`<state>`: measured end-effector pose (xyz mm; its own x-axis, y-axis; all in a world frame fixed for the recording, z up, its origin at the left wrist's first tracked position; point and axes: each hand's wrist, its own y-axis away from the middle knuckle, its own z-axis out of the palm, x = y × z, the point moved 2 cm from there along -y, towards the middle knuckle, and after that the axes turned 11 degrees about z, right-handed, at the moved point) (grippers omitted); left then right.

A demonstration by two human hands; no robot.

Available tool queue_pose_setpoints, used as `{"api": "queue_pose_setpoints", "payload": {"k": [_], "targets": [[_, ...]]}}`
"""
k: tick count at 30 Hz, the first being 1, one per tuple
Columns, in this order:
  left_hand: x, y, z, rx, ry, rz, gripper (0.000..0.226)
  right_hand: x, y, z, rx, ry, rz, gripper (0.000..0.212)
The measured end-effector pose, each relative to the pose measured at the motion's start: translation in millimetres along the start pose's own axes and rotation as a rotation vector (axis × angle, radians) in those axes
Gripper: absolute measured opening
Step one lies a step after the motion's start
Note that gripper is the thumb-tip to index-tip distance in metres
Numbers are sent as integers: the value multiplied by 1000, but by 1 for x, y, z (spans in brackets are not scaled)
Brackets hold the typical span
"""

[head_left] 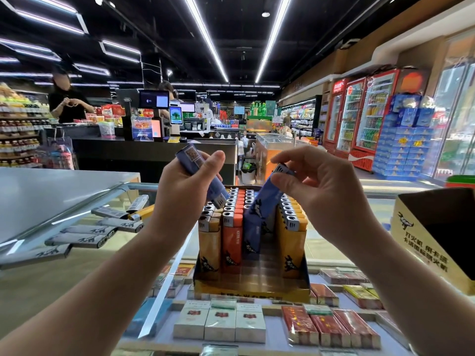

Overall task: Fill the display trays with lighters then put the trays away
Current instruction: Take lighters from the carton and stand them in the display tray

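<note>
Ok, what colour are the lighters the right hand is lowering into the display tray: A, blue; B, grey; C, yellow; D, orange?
A: the right hand pinches the metal top of a tilted row of blue lighters going into the display tray, between the orange lighters and a yellow row.

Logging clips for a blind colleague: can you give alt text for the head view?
The right hand slides a blue lighter into a display tray of yellow and orange lighters on a glass counter; the left hand holds another blue lighter.
</note>
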<state>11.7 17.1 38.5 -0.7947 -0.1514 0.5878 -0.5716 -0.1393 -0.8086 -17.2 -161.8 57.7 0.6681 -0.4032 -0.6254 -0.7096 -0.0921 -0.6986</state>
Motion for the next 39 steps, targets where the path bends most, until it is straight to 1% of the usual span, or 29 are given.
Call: {"api": "queue_pose_setpoints", "payload": {"k": [5,8,11,17,20,23,25,27,28,29,32,36,39], "targets": [[-1,0,-1,9,-10,-13,14,6,2,9,-82,101,-2,26],[0,-1,-1,8,-12,11,18,10,6,16,-163,186,12,24],[-2,-2,-2,20,16,15,18,11,10,22,-234,337,-16,24],[-6,-3,-3,41,16,8,14,8,12,27,-252,474,-82,18],[-6,-3,-4,58,38,-1,19,9,11,29,-269,540,-100,17],[-5,-2,-5,61,54,-28,29,11,10,29,-276,553,-103,19],[-5,-1,-6,61,40,-39,31,11,9,28,-278,552,-98,21],[-2,-1,-5,35,15,-30,22,12,8,27,-283,548,-90,22],[-1,-1,-4,5,16,-24,14,12,8,27,-285,545,-87,21],[1,-1,-3,-28,26,-20,11,12,8,27,-282,543,-89,20],[3,1,0,-80,55,-36,18,11,11,27,-221,544,-127,21],[4,1,1,-104,106,-49,20,2,13,24,-112,447,-184,37],[5,1,3,-129,161,-47,23,-5,16,25,-129,426,-227,44]]}}
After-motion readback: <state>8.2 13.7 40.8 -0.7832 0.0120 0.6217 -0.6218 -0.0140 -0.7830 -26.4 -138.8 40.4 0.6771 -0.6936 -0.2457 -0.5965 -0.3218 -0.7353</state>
